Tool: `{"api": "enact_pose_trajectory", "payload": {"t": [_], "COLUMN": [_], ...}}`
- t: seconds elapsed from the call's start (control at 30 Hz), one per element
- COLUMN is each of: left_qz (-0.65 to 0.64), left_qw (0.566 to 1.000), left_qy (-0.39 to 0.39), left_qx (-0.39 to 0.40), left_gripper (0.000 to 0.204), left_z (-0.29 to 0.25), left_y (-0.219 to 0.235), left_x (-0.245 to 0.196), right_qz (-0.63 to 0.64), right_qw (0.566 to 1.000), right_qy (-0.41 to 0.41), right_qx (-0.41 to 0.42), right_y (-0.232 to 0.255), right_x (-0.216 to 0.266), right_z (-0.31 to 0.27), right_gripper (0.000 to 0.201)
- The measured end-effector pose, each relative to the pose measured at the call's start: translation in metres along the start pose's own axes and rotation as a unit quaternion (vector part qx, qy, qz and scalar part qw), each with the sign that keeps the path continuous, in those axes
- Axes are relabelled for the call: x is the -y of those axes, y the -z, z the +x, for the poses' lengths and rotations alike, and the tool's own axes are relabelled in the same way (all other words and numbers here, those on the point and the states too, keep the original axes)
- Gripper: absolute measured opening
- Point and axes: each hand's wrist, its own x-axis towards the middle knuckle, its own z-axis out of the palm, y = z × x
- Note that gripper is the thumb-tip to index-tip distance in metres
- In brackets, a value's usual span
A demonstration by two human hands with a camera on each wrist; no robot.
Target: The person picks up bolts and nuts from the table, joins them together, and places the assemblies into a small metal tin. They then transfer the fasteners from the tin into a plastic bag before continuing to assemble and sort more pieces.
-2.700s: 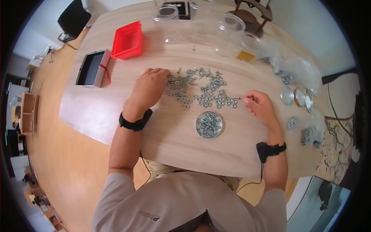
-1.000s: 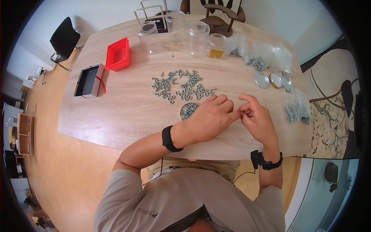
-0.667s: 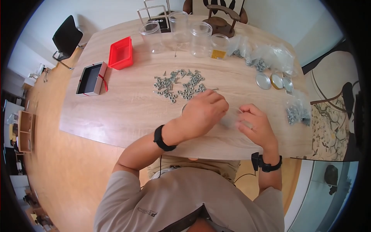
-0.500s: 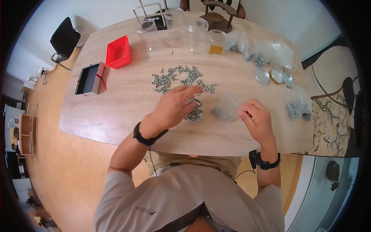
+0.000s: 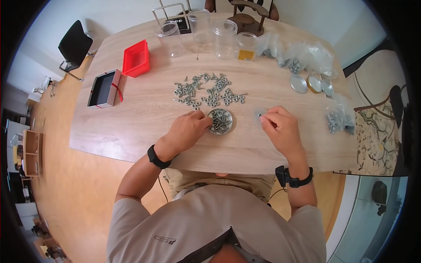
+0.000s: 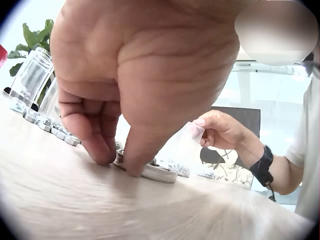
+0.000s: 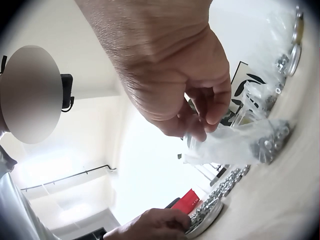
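Note:
My left hand (image 5: 186,131) is at the left edge of a round metal dish (image 5: 220,133) full of screws. In the left wrist view, the thumb and fingertips of this hand (image 6: 140,75) pinch the rim of the dish (image 6: 160,173) down at the tabletop. Right of the dish, my right hand (image 5: 283,129) holds a small clear bag (image 5: 258,115) between thumb and fingers. The right wrist view shows the bag (image 7: 225,145) hanging from the right hand (image 7: 175,75), with metal nuts (image 7: 270,142) in its far end.
Loose screws and nuts (image 5: 215,94) lie beyond the dish. A red bin (image 5: 137,59) and open grey box (image 5: 105,90) stand at left, clear jars (image 5: 225,41) at the back. Bags of hardware (image 5: 340,120) and round lids (image 5: 298,84) lie at right.
My left hand first moved from the loose screws to beside my right hand, then back to the dish's left edge. A clear bag has come into view in my right hand.

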Motion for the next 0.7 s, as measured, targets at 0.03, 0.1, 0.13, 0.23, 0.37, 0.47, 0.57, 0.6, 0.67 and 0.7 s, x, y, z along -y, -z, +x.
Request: {"api": "enact_pose_trajectory", "payload": {"t": [0.03, 0.1, 0.13, 0.23, 0.37, 0.47, 0.57, 0.6, 0.67, 0.7], "left_qz": [0.005, -0.003, -0.016, -0.029, -0.035, -0.054, -0.059, -0.073, -0.101, -0.106], "left_qw": [1.0, 0.999, 0.999, 0.998, 0.997, 0.995, 0.993, 0.992, 0.989, 0.989], "left_qy": [-0.017, -0.036, -0.04, -0.042, -0.035, -0.055, -0.079, -0.086, -0.102, -0.104], "left_qx": [-0.009, -0.022, -0.026, -0.04, -0.055, -0.065, -0.057, -0.048, -0.029, -0.022], "left_gripper": [0.015, 0.013, 0.013, 0.012, 0.012, 0.013, 0.016, 0.016, 0.018, 0.019], "left_z": [0.0, -0.002, -0.003, -0.006, -0.015, -0.017, -0.015, -0.013, -0.008, -0.005], "left_y": [-0.001, -0.001, 0.002, 0.012, 0.034, 0.053, 0.058, 0.059, 0.059, 0.057], "left_x": [0.002, 0.004, 0.004, 0.004, -0.009, -0.029, -0.045, -0.05, -0.058, -0.061], "right_qz": [0.013, 0.04, 0.039, 0.035, 0.019, 0.003, 0.0, 0.001, 0.077, 0.114], "right_qw": [1.0, 0.998, 0.998, 0.998, 0.999, 1.0, 1.0, 1.0, 0.995, 0.989], "right_qy": [-0.012, -0.039, -0.042, -0.044, -0.031, -0.022, -0.001, 0.007, -0.059, -0.092], "right_qx": [-0.002, -0.009, -0.007, 0.0, 0.007, 0.015, 0.002, -0.007, -0.024, -0.033], "right_y": [-0.003, -0.009, -0.012, -0.02, -0.037, -0.042, -0.045, -0.046, -0.047, -0.047], "right_x": [0.005, 0.013, 0.016, 0.021, 0.02, 0.023, 0.018, 0.016, 0.018, 0.018], "right_z": [0.0, -0.001, -0.003, -0.007, -0.013, -0.014, -0.015, -0.016, -0.02, -0.022], "right_gripper": [0.009, 0.01, 0.012, 0.019, 0.028, 0.032, 0.031, 0.03, 0.029, 0.028]}}
